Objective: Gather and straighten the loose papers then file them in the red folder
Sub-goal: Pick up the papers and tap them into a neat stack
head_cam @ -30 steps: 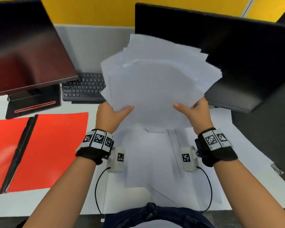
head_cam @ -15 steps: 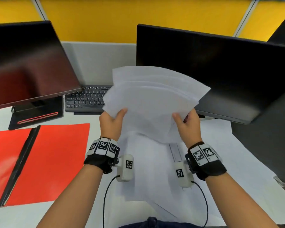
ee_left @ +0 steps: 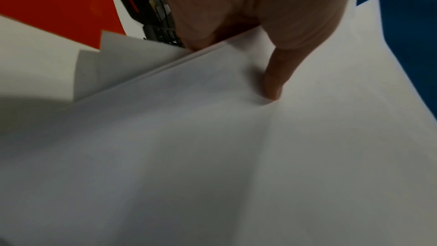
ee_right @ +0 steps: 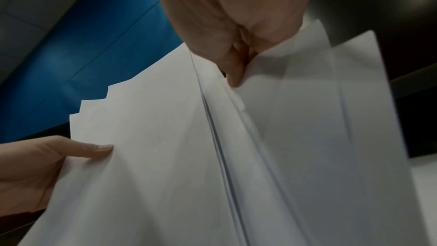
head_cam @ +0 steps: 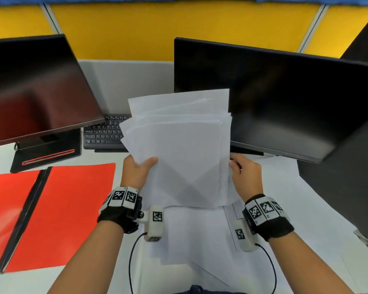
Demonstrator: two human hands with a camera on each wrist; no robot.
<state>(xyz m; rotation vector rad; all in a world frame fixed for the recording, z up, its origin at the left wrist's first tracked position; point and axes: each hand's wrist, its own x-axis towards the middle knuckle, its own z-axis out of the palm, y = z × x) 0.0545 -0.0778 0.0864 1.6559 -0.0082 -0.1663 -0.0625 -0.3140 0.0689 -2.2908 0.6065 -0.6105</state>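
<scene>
I hold a stack of white papers (head_cam: 179, 149) upright above the desk, its sheets still fanned at the top and left. My left hand (head_cam: 139, 168) grips the stack's left edge, thumb on the front sheet (ee_left: 272, 89). My right hand (head_cam: 241, 172) pinches the right edge (ee_right: 234, 74), where the sheets (ee_right: 236, 156) splay apart. The red folder (head_cam: 57, 215) lies open and flat on the desk to the left, a black spine down its middle. More white sheets (head_cam: 200, 236) lie on the desk under my hands.
Two dark monitors stand behind, one at left (head_cam: 30, 88) and one at right (head_cam: 285, 98). A black keyboard (head_cam: 104, 132) sits between them. A black partition (head_cam: 348, 187) bounds the desk on the right, with a small clip (head_cam: 362, 237) near it.
The widely fanned papers have been drawn together into a narrower, more upright stack. Both hands moved lower and keep their hold on its side edges.
</scene>
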